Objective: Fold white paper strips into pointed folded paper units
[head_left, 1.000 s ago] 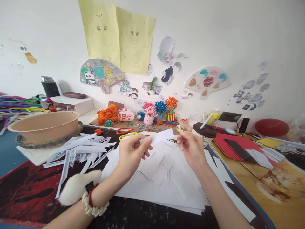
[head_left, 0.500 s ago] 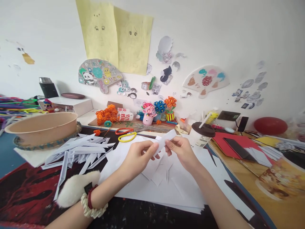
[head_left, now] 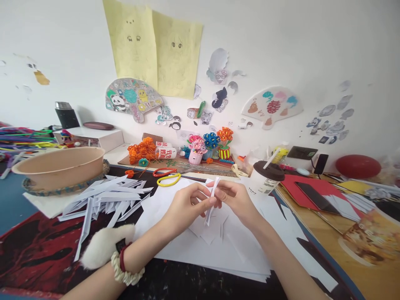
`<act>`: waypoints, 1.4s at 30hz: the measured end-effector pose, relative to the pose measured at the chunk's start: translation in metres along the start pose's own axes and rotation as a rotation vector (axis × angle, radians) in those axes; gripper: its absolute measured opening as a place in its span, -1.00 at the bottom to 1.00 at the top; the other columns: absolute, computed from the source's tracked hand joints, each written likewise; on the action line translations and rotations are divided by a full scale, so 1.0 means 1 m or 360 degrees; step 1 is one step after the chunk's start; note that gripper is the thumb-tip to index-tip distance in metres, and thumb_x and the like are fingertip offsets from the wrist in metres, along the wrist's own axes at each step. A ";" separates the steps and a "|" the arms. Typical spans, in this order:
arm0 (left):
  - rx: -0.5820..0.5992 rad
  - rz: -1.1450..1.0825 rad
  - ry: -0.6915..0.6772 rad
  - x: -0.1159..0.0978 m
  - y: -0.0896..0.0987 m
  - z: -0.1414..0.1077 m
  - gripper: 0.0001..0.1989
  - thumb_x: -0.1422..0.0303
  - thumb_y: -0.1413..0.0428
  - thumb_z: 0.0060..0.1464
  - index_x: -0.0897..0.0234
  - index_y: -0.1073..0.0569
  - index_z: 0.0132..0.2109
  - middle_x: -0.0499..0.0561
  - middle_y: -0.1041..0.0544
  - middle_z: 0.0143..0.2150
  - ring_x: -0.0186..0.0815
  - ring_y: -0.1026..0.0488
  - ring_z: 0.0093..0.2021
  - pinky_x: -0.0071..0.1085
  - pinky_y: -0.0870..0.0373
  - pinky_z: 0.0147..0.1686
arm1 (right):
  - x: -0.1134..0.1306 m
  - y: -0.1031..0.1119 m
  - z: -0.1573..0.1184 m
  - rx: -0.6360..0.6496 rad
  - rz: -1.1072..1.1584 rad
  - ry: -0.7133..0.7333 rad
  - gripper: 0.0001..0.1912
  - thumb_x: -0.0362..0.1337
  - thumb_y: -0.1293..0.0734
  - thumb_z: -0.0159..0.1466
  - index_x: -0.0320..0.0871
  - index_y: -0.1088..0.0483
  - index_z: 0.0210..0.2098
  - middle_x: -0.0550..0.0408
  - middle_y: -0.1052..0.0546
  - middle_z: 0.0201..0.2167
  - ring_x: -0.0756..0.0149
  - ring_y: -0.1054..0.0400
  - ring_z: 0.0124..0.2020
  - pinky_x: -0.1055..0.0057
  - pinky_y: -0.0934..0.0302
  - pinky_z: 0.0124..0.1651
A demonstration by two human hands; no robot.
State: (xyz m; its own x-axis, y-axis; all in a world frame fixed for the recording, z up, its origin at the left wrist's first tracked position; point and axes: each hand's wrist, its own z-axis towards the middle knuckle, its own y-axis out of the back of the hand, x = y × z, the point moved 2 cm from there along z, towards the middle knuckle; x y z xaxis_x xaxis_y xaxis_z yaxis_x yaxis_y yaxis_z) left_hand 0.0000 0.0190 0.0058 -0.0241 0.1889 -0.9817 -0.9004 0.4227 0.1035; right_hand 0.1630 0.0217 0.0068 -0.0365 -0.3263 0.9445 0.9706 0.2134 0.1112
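Observation:
Between both hands I hold a narrow folded strip of white paper (head_left: 213, 192), tilted upright and seen nearly edge-on. My left hand (head_left: 187, 204) pinches it from the left with thumb and fingers. From the other side my right hand (head_left: 236, 200) grips it, fingertips close to the left thumb. Under the hands lies a stack of white paper sheets (head_left: 215, 258), with several small paper pieces (head_left: 206, 231) on top. A heap of folded white paper strips (head_left: 106, 198) lies to the left of my left arm.
Left stands a beige basin (head_left: 59, 164); a white fluffy object (head_left: 104, 248) is by my left wrist. Yellow-handled scissors (head_left: 168, 179) lie ahead. A lidded cup (head_left: 265, 179) stands right of my hands. Flower pots (head_left: 196, 154) line the back, and a phone (head_left: 315, 196) rests on red paper (head_left: 293, 189).
The paper strip has turned from showing its broad face to a narrow, more upright edge. Both hands have come closer together around it. The view has shifted slightly.

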 end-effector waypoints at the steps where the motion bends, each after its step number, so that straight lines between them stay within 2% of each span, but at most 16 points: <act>1: -0.0021 0.0044 -0.0026 0.001 0.000 0.000 -0.65 0.10 -0.21 0.03 0.30 -0.38 -0.24 0.07 -0.56 -0.37 -0.31 -0.46 -0.44 -0.44 -0.38 -0.47 | 0.000 0.000 0.000 0.0013 -0.0001 -0.0001 -0.66 -0.04 -0.38 0.22 -0.18 -0.52 -0.17 0.07 -0.52 -0.46 0.34 -0.37 -0.51 0.39 -0.23 -0.45; 4: -0.0048 0.0098 -0.0107 0.000 0.003 0.000 -0.69 0.12 -0.17 0.08 0.30 -0.39 -0.22 0.07 -0.56 -0.36 -0.32 -0.45 -0.45 -0.44 -0.36 -0.48 | 0.001 0.000 0.000 0.0032 -0.0013 0.0001 -0.69 -0.09 -0.36 0.25 -0.19 -0.51 -0.16 0.03 -0.54 -0.40 0.31 -0.39 -0.44 0.39 -0.23 -0.41; 9: 0.0037 0.0164 -0.0156 -0.009 0.007 -0.001 -0.77 0.20 -0.04 0.19 0.30 -0.39 -0.19 0.01 -0.53 -0.41 -0.36 -0.38 -0.45 -0.48 -0.28 -0.48 | 0.007 0.003 0.000 0.0052 -0.0015 0.0032 -0.76 -0.16 -0.34 0.25 -0.19 -0.51 -0.20 0.03 -0.52 -0.37 0.30 -0.39 -0.41 0.40 -0.21 -0.41; 14: -0.0155 0.0817 -0.0247 -0.009 0.007 -0.004 -0.80 0.29 0.09 0.27 0.25 -0.38 -0.19 -0.09 -0.44 -0.52 -0.35 -0.29 -0.52 -0.44 -0.18 -0.48 | 0.010 0.002 -0.003 -0.0027 -0.0119 -0.0027 -0.81 -0.27 -0.30 0.23 -0.18 -0.46 -0.48 0.12 -0.44 -0.52 0.34 -0.29 -0.45 0.39 -0.22 -0.35; 19: -0.0324 0.1322 -0.0265 -0.005 0.005 -0.007 -0.72 0.27 0.09 0.27 0.24 -0.32 -0.40 -0.12 -0.36 -0.59 -0.35 -0.23 -0.58 -0.42 -0.06 -0.53 | 0.004 -0.006 -0.003 0.0085 -0.0031 -0.0134 -0.86 -0.25 -0.33 0.22 -0.18 -0.48 -0.37 0.10 -0.49 -0.44 0.27 -0.35 -0.37 0.34 -0.26 -0.27; 22: -0.0479 0.1259 -0.0315 -0.010 0.007 -0.007 -0.79 0.27 0.01 0.22 0.24 -0.35 -0.35 -0.10 -0.46 -0.48 -0.36 -0.33 -0.53 -0.44 -0.15 -0.50 | 0.003 -0.007 -0.003 0.0123 -0.0021 -0.0181 -0.79 -0.16 -0.36 0.22 -0.19 -0.47 -0.40 0.08 -0.50 -0.42 0.26 -0.37 -0.36 0.32 -0.27 -0.25; 25: -0.0512 0.0995 -0.0429 -0.016 0.008 -0.007 -0.94 0.35 -0.07 0.16 0.24 -0.41 -0.25 -0.09 -0.53 -0.35 -0.39 -0.41 -0.45 -0.48 -0.28 -0.45 | 0.004 -0.006 -0.004 0.0161 -0.0036 -0.0186 -0.71 -0.10 -0.35 0.24 -0.20 -0.47 -0.44 0.06 -0.51 -0.40 0.27 -0.37 -0.36 0.32 -0.27 -0.26; 29: -0.0552 0.0881 -0.0553 -0.019 0.007 -0.008 -0.93 0.44 -0.08 0.15 0.25 -0.45 -0.31 -0.10 -0.53 -0.40 -0.42 -0.42 -0.46 -0.52 -0.32 -0.47 | 0.005 -0.009 -0.005 0.0173 0.0047 -0.0190 -0.70 -0.06 -0.39 0.20 -0.20 -0.51 -0.37 0.06 -0.52 -0.42 0.26 -0.39 -0.37 0.30 -0.30 -0.26; 32: -0.0691 0.1030 -0.0749 -0.019 0.005 -0.011 -0.95 0.46 -0.11 0.13 0.25 -0.47 -0.29 -0.10 -0.55 -0.39 -0.42 -0.42 -0.49 -0.51 -0.32 -0.49 | 0.006 -0.013 -0.006 0.0188 0.0140 -0.0198 -0.70 -0.06 -0.40 0.20 -0.20 -0.52 -0.31 0.05 -0.54 -0.42 0.28 -0.41 -0.38 0.29 -0.33 -0.24; 35: -0.0855 0.1294 -0.1097 -0.019 0.004 -0.015 -0.94 0.48 -0.13 0.13 0.24 -0.49 -0.26 -0.07 -0.58 -0.35 -0.39 -0.46 -0.43 -0.47 -0.37 -0.42 | 0.008 -0.015 -0.007 0.0168 0.0182 -0.0193 -0.71 -0.07 -0.37 0.23 -0.20 -0.53 -0.30 0.05 -0.54 -0.43 0.29 -0.43 -0.37 0.33 -0.33 -0.24; 37: -0.0942 0.1504 -0.1355 -0.020 0.005 -0.017 -0.90 0.51 -0.14 0.12 0.24 -0.50 -0.23 -0.05 -0.60 -0.34 -0.34 -0.50 -0.37 -0.43 -0.38 -0.36 | 0.008 -0.014 -0.007 0.0124 0.0163 -0.0178 -0.70 -0.07 -0.37 0.24 -0.20 -0.52 -0.38 0.08 -0.52 -0.48 0.32 -0.42 -0.40 0.37 -0.32 -0.29; 39: -0.0983 0.1696 -0.1564 -0.019 0.006 -0.019 -0.85 0.54 -0.17 0.10 0.23 -0.52 -0.21 -0.05 -0.61 -0.34 -0.32 -0.50 -0.38 -0.41 -0.38 -0.36 | 0.008 -0.013 -0.007 0.0075 0.0116 -0.0163 -0.66 -0.04 -0.37 0.23 -0.20 -0.49 -0.46 0.10 -0.48 -0.51 0.35 -0.38 -0.45 0.40 -0.29 -0.35; 42: -0.0943 0.1881 -0.1706 -0.018 0.008 -0.020 -0.78 0.58 -0.20 0.05 0.22 -0.54 -0.17 -0.04 -0.62 -0.33 -0.31 -0.47 -0.40 -0.39 -0.36 -0.38 | 0.007 -0.012 -0.007 0.0006 0.0014 -0.0127 -0.60 0.01 -0.34 0.24 -0.21 -0.44 -0.51 0.13 -0.42 -0.55 0.39 -0.28 -0.50 0.42 -0.21 -0.42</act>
State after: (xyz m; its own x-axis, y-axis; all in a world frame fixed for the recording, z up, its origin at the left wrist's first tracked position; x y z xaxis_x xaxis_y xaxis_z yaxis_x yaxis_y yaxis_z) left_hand -0.0155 0.0015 0.0213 -0.6909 0.7079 0.1470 -0.6400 -0.6934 0.3311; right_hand 0.1532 0.0103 0.0102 -0.0468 -0.2499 0.9671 0.9700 0.2197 0.1037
